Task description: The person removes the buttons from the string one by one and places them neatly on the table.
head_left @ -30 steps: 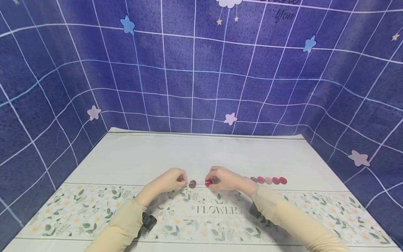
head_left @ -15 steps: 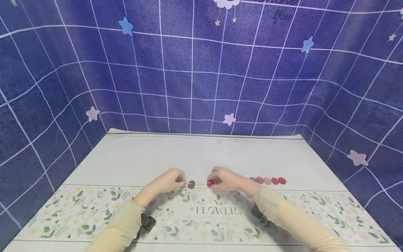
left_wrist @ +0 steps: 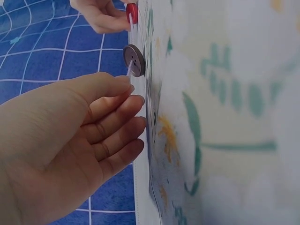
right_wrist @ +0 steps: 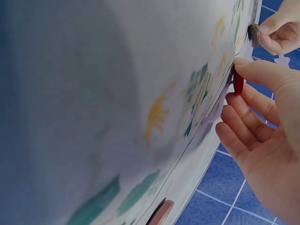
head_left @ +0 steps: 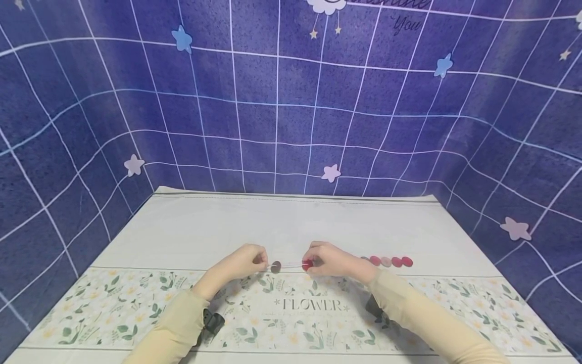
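Note:
My left hand (head_left: pixel 249 260) pinches a thin whitish string (left_wrist: pixel 130 69) between thumb and index finger, its other fingers loosely bent. Just beyond those fingertips, a dark brown button (head_left: pixel 276 267) with several holes is threaded on the string and stands on edge in the left wrist view. To its right my right hand (head_left: pixel 329 260) grips a red button (head_left: pixel 307 265) between thumb and fingers; the right wrist view shows this red button (right_wrist: pixel 239 83) upright near the cloth. String spans the gap between the two buttons. Fingers partly cover the red one.
Right of my right hand lies a row of loose buttons: a grey one (head_left: pixel 365 258) partly hidden, a red one (head_left: pixel 375 261), a pink one (head_left: pixel 386 262) and more red. A flowered white cloth (head_left: pixel 291 222) covers the table, with a blue gridded curtain (head_left: pixel 254 121) behind.
My right hand has slid slightly right with the red button, widening the gap to the brown button. My left hand stays nearly still with the string; the head view has shifted a little.

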A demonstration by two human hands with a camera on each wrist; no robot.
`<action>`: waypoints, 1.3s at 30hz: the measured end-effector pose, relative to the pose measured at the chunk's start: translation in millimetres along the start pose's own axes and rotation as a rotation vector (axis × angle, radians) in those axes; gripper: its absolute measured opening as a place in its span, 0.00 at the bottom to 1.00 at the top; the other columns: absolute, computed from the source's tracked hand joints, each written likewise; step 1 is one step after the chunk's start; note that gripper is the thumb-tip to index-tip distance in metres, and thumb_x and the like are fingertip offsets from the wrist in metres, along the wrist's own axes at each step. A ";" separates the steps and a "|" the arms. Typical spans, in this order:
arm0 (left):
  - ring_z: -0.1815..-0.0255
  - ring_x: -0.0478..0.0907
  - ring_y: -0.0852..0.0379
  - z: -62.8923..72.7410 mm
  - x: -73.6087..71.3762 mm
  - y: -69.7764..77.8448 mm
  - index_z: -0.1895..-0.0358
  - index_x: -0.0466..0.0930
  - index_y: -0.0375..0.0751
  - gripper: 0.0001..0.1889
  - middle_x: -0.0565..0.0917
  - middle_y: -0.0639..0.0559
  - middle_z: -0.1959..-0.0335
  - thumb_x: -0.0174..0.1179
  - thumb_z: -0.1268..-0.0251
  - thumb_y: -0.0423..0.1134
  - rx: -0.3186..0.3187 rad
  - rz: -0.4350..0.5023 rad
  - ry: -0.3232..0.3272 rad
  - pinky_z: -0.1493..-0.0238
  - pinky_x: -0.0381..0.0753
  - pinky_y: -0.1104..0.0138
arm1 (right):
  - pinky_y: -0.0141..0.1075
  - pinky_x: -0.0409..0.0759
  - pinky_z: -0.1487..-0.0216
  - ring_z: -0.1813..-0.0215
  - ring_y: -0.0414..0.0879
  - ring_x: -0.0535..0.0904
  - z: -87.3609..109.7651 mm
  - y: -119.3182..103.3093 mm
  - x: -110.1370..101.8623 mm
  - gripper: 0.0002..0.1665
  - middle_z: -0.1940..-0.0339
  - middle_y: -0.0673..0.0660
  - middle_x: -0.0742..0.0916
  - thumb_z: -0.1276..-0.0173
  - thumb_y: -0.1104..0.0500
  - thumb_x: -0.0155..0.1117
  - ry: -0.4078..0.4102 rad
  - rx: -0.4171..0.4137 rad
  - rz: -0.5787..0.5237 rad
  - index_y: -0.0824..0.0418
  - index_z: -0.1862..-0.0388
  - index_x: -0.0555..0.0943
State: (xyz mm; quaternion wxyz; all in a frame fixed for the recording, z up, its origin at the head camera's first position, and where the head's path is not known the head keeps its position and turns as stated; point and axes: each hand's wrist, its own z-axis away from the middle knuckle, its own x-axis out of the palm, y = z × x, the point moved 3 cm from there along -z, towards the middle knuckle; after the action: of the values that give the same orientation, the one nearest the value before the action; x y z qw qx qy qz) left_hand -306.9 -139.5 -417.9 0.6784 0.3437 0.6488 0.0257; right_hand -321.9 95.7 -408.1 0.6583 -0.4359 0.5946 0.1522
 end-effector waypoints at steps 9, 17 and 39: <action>0.66 0.76 0.62 0.3 0.3 -0.2 0.73 0.76 0.49 0.05 0.79 0.59 0.72 0.60 0.40 0.38 -0.021 -0.002 0.000 0.55 0.79 0.61 | 0.36 0.78 0.47 0.56 0.40 0.78 2.9 5.1 0.2 0.16 0.63 0.47 0.81 0.43 0.56 0.68 0.011 0.019 0.003 0.57 0.55 0.82; 0.68 0.75 0.63 0.4 0.4 -1.3 0.72 0.76 0.49 0.05 0.79 0.59 0.73 0.60 0.40 0.39 -0.022 -0.015 0.004 0.57 0.79 0.62 | 0.36 0.78 0.48 0.56 0.41 0.78 5.4 7.5 -0.4 0.16 0.63 0.48 0.81 0.43 0.57 0.68 0.013 0.000 0.003 0.58 0.55 0.83; 0.66 0.75 0.63 2.0 -2.1 -1.1 0.72 0.77 0.48 0.04 0.79 0.60 0.72 0.60 0.40 0.39 -0.029 -0.009 0.012 0.54 0.79 0.60 | 0.36 0.78 0.50 0.57 0.43 0.78 12.5 10.7 -5.6 0.16 0.64 0.50 0.81 0.43 0.58 0.69 0.031 -0.005 0.014 0.59 0.55 0.83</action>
State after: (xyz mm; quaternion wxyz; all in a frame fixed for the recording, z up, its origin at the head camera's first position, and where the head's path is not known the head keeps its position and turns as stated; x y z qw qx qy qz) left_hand -305.9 -142.2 -416.8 0.6796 0.3310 0.6538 0.0341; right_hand -322.8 113.0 -408.3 0.6468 -0.4360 0.6072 0.1515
